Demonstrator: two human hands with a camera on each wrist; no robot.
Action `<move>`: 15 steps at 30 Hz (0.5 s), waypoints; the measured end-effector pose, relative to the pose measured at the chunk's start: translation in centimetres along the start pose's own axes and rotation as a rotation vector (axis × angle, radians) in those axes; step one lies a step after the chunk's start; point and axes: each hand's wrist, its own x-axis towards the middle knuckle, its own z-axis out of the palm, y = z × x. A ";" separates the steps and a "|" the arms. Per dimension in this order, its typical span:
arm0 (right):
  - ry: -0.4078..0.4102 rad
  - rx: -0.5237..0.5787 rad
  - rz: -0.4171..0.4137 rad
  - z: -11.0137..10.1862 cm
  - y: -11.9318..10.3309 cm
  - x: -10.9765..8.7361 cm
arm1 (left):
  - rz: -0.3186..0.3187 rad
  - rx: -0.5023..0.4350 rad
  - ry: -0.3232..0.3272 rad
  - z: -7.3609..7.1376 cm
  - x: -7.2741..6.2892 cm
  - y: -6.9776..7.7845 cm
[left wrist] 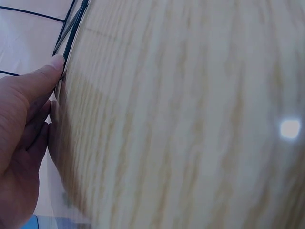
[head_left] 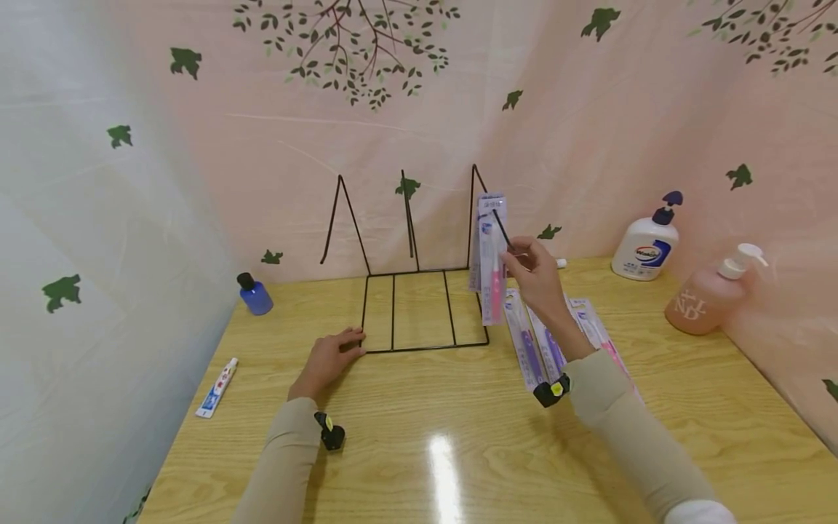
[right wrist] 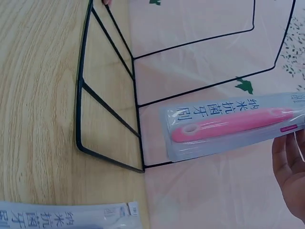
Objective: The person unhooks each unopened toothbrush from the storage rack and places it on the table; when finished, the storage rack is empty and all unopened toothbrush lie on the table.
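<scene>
A black wire display rack (head_left: 425, 348) stands on the table, its hook arms rising at the back. My left hand (head_left: 329, 358) holds the front left corner of its base; in the left wrist view the thumb (left wrist: 50, 69) lies against the wire. On the right-hand hook hangs a packaged pink toothbrush (head_left: 495, 291), with another package (head_left: 474, 273) partly hidden behind it. My right hand (head_left: 538, 276) pinches the front end of that hook, just right of the package. The right wrist view shows its fingers (right wrist: 282, 157) close beneath the packaged toothbrush (right wrist: 228, 125).
Several packaged toothbrushes (head_left: 529, 349) lie on the table under my right forearm. A white pump bottle (head_left: 644, 247) and a pink pump bottle (head_left: 703, 302) stand at the right. At the left are a blue bottle (head_left: 256, 297) and a toothpaste tube (head_left: 217, 389). A patterned curtain (head_left: 425, 138) hangs behind.
</scene>
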 end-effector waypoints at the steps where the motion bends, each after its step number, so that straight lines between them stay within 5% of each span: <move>1: -0.007 -0.003 -0.002 -0.3 0.1 -0.1 | 0.001 -0.002 -0.001 0.0 0.0 0.0; 15: -0.136 -0.219 0.070 -4.0 -2.2 -3.6 | 0.012 0.009 0.009 0.1 0.1 -0.1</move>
